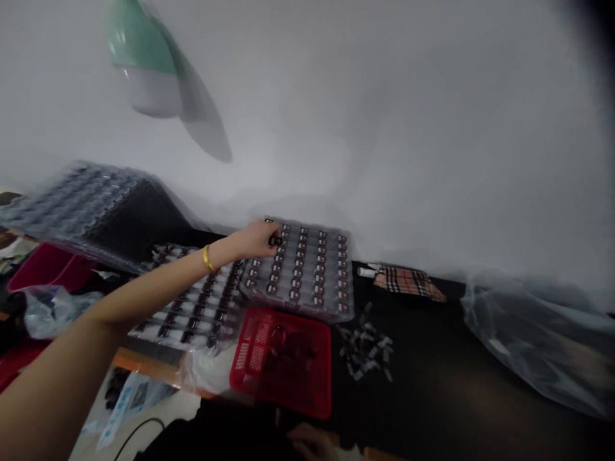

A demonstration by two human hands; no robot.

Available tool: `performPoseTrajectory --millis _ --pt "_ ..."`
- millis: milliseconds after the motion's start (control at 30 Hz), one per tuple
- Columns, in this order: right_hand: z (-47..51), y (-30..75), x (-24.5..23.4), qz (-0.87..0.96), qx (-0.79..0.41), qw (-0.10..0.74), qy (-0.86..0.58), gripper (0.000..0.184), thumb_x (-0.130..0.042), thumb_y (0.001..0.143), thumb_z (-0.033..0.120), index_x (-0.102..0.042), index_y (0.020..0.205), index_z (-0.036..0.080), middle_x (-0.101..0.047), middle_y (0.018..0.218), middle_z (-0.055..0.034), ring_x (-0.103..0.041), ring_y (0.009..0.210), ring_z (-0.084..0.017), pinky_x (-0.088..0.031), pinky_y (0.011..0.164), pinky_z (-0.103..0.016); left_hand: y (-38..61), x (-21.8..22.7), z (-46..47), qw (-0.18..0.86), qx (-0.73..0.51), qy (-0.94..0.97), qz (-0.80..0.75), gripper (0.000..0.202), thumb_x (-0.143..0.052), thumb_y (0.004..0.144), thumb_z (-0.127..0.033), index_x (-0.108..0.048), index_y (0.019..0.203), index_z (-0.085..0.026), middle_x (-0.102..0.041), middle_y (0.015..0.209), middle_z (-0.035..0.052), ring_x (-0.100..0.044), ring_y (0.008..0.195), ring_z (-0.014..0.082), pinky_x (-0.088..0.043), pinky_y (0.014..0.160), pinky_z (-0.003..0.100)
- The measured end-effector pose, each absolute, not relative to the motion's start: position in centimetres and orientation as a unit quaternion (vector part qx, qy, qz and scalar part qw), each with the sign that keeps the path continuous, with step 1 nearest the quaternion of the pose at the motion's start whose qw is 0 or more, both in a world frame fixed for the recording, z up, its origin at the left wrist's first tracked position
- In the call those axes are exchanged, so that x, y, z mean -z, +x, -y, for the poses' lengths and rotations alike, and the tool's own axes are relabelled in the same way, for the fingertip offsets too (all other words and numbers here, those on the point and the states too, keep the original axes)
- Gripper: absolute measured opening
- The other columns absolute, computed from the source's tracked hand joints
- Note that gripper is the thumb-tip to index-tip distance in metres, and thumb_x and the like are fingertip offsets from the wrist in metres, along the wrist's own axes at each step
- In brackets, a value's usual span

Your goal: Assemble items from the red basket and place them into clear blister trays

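While the left hand (257, 238) pinches a small dark part (275, 241), long axis unclear, at its fingertips over the far left corner of the clear tray (331, 313), the right hand (311, 440) lies well apart near the red basket (262, 337), its grip indeterminable.

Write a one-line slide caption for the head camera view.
Left hand holding a small dark part over a tray of pieces set in rows, red basket nearer the camera.
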State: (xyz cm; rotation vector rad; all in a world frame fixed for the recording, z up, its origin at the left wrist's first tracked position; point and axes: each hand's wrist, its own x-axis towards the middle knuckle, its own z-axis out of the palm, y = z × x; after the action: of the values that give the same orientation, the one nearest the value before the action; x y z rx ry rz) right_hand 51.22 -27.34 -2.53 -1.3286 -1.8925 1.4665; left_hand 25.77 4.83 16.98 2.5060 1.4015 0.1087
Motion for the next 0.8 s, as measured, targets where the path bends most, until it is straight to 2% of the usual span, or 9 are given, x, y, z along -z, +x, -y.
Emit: performPoseTrajectory --millis 67,133,233,300,367,500,800 --pt "26.9 51.3 3.2 0.658 -0.529 0.222 -0.489 0.051 -0.047 0.089 0.065 -0.074 0.077 0.024 -0.074 0.072 -0.0049 -0.072 0.068 -0.02 -0.059 0.062 -0.03 25.6 -18.1 -1.0 0.204 -0.108 0.844 -0.484 0.027 -0.06 0.074 -0.021 -0.068 0.099 -0.012 -0.07 0.075 0.0034 -0.063 0.066 0.015 -0.047 0.067 0.025" --pt "25.2 51.5 1.9 0.622 -0.508 0.284 -0.523 0.059 -0.045 0.086 0.07 -0.077 0.075 0.022 -0.076 0.071 -0.0077 -0.074 0.067 -0.024 -0.06 0.062 -0.032 25.8 -19.1 2.6 0.267 -0.166 0.817 -0.483 0.026 -0.062 0.074 -0.024 -0.07 0.097 -0.013 -0.071 0.071 0.0017 -0.061 0.059 0.0127 -0.047 0.062 0.023" --pt "21.4 52.0 -4.1 0.587 -0.422 0.419 -0.548 0.039 -0.058 0.086 0.054 -0.077 0.083 0.02 -0.077 0.073 -0.0072 -0.073 0.065 -0.023 -0.061 0.062 -0.032 27.0 -20.3 7.3 0.367 -0.22 0.776 -0.464 0.03 -0.066 0.074 -0.029 -0.068 0.1 -0.015 -0.074 0.078 0.0026 -0.064 0.063 0.0132 -0.048 0.059 0.023" --pt "19.3 52.3 -9.7 0.583 -0.389 0.476 -0.531 0.024 -0.058 0.089 0.037 -0.076 0.088 0.022 -0.077 0.075 -0.0043 -0.073 0.064 -0.021 -0.061 0.063 -0.029 28.0 -21.2 9.7 0.436 -0.231 0.753 -0.434 0.03 -0.067 0.073 -0.027 -0.061 0.1 -0.016 -0.075 0.087 0.004 -0.067 0.07 0.0144 -0.05 0.06 0.023" --pt "18.2 52.1 -14.8 0.59 -0.338 0.519 -0.518 0.017 -0.059 0.088 0.027 -0.075 0.089 0.022 -0.077 0.077 -0.0031 -0.073 0.067 -0.019 -0.061 0.066 -0.028 28.9 -22.2 11.5 0.477 -0.229 0.745 -0.406 0.029 -0.068 0.071 -0.024 -0.052 0.096 -0.018 -0.075 0.089 0.0037 -0.066 0.068 0.013 -0.051 0.061 0.022" --pt "18.1 50.9 -20.4 0.64 -0.319 0.524 -0.462 0.017 -0.058 0.089 0.022 -0.074 0.092 0.022 -0.076 0.087 -0.0037 -0.073 0.076 -0.018 -0.061 0.072 -0.028 29.8 -23.9 13.3 0.501 -0.223 0.75 -0.369 0.034 -0.069 0.071 -0.023 -0.04 0.088 -0.022 -0.075 0.085 0.0012 -0.062 0.062 0.0109 -0.05 0.059 0.023" --pt "18.6 50.4 -20.7 0.691 -0.291 0.519 -0.412 0.018 -0.058 0.089 0.017 -0.075 0.092 0.022 -0.075 0.089 -0.004 -0.073 0.077 -0.016 -0.061 0.067 -0.024 29.6 -25.3 14.3 0.505 -0.215 0.757 -0.354 0.036 -0.07 0.071 -0.023 -0.038 0.088 -0.023 -0.071 0.084 -0.0002 -0.063 0.068 0.0125 -0.052 0.064 0.026"
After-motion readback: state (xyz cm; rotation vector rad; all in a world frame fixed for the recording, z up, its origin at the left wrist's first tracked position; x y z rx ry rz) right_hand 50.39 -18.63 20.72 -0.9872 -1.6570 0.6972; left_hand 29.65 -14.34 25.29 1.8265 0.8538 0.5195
